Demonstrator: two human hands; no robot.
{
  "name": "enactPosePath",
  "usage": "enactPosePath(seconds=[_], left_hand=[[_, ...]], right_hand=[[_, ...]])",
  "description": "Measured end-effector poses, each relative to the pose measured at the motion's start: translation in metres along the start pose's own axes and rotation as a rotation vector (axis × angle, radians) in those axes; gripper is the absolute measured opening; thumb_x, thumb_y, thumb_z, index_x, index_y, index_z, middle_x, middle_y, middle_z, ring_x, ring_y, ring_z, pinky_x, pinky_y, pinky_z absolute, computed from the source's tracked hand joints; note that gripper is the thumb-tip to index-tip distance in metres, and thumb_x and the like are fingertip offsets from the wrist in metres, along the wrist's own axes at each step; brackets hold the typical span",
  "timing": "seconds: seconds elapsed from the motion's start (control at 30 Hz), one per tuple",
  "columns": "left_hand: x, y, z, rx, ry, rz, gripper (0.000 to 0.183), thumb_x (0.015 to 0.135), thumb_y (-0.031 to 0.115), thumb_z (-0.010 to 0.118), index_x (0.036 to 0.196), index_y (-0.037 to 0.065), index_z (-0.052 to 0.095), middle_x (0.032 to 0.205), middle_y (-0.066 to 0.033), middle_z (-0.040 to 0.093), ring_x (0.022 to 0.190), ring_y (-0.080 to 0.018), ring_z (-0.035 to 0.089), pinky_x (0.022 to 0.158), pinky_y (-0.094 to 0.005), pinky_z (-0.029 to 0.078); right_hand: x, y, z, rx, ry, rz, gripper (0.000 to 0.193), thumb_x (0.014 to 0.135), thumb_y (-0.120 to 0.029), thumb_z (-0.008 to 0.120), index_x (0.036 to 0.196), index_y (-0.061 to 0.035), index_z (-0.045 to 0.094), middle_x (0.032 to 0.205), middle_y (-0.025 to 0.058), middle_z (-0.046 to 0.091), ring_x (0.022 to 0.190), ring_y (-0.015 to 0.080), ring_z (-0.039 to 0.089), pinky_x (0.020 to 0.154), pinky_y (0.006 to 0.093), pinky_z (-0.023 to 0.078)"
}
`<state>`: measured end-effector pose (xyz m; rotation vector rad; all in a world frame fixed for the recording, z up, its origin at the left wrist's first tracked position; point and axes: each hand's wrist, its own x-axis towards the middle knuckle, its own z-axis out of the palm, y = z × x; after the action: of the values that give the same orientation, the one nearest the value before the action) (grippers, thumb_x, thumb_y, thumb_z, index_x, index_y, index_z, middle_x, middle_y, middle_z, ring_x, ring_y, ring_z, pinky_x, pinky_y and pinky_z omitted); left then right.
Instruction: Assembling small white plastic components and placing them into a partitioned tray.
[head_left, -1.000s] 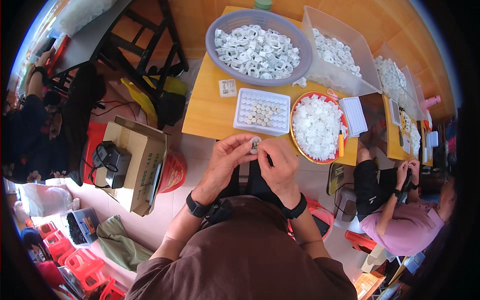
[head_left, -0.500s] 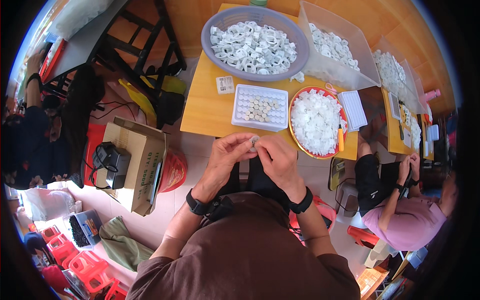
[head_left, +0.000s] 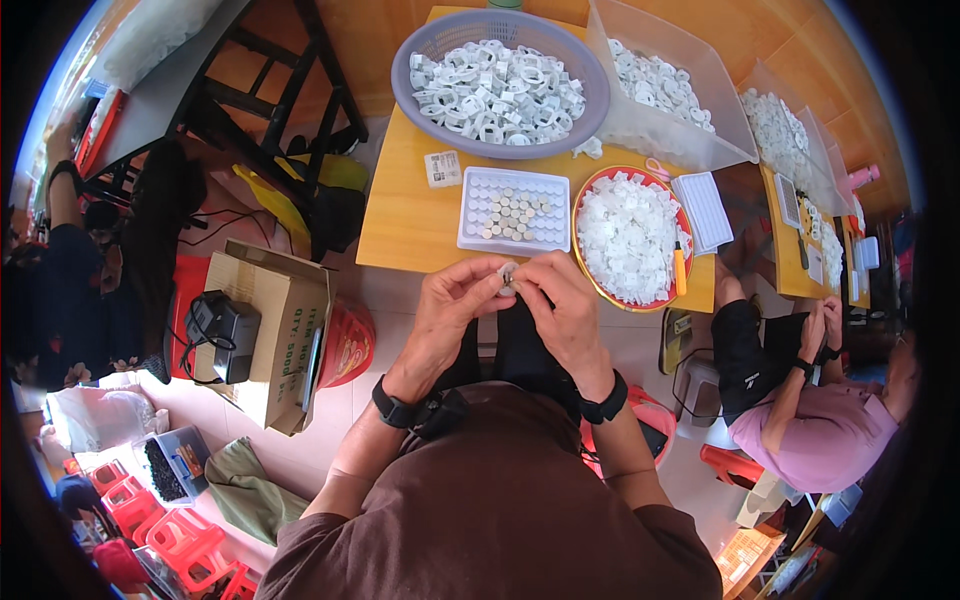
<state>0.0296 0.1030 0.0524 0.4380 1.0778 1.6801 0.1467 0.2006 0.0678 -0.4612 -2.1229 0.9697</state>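
Just in front of the table's near edge, my left hand (head_left: 447, 312) pinches a small whitish plastic part (head_left: 507, 271) between thumb and fingers. My right hand (head_left: 563, 312) meets it there, its thumb and forefinger closed at the part's right side. Whether a second tiny piece sits in the right fingertips is too small to see. Beyond my hands lies a white dimpled tray (head_left: 478, 238) with several silvery button cells (head_left: 513, 222) grouped on it. Right of that, a red-rimmed round tray (head_left: 577, 238) is heaped with translucent white plastic pieces (head_left: 625, 240).
An orange-handled tool (head_left: 680, 268) lies on the round tray's right edge, near stacked white trays (head_left: 703, 212). Behind stand a grey-purple basket (head_left: 402, 80) and a clear bin (head_left: 690, 150) of white parts. A cardboard box (head_left: 270, 350) is at left; another person (head_left: 800, 430) sits at right.
Both hands stay together at the small part, with only slight finger movement. The whole view has shifted a little, so the table things appear slightly further left.
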Motion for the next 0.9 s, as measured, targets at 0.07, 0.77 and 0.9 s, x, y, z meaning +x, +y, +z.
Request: enactPosePath(seconds=[0.07,0.77,0.9], left_hand=[[-0.001,-0.001,0.0,0.0,0.007,-0.012,0.021,0.087,0.008,0.056,0.106,0.0,0.059,0.099,-0.0075,0.061,0.09,-0.0139,0.059,0.079,-0.0294,0.053],[-0.007,0.001,0.011,-0.054,-0.045,-0.069,0.022,0.087,0.007,0.054,0.107,-0.003,0.057,0.101,-0.0099,0.06,0.09,-0.0156,0.06,0.081,-0.0299,0.053],[-0.009,-0.003,0.009,0.023,-0.048,-0.087,0.021,0.087,0.008,0.054,0.106,-0.002,0.057,0.099,-0.0101,0.061,0.089,-0.0159,0.06,0.079,-0.03,0.053]], right_hand=[[-0.002,0.002,0.0,0.014,-0.008,0.013,0.01,0.074,0.005,0.061,0.084,0.0023,0.058,0.078,0.0105,0.052,0.065,0.0236,0.054,0.056,0.0303,0.043],[-0.017,0.004,0.002,0.815,0.067,0.537,0.018,0.078,0.005,0.061,0.092,-0.0016,0.052,0.08,0.0005,0.055,0.072,0.0044,0.053,0.062,0.0174,0.045],[-0.023,0.005,0.008,0.823,0.122,0.565,0.021,0.077,0.006,0.062,0.093,-0.0013,0.051,0.081,0.0009,0.054,0.071,0.0044,0.053,0.061,0.0177,0.045]])
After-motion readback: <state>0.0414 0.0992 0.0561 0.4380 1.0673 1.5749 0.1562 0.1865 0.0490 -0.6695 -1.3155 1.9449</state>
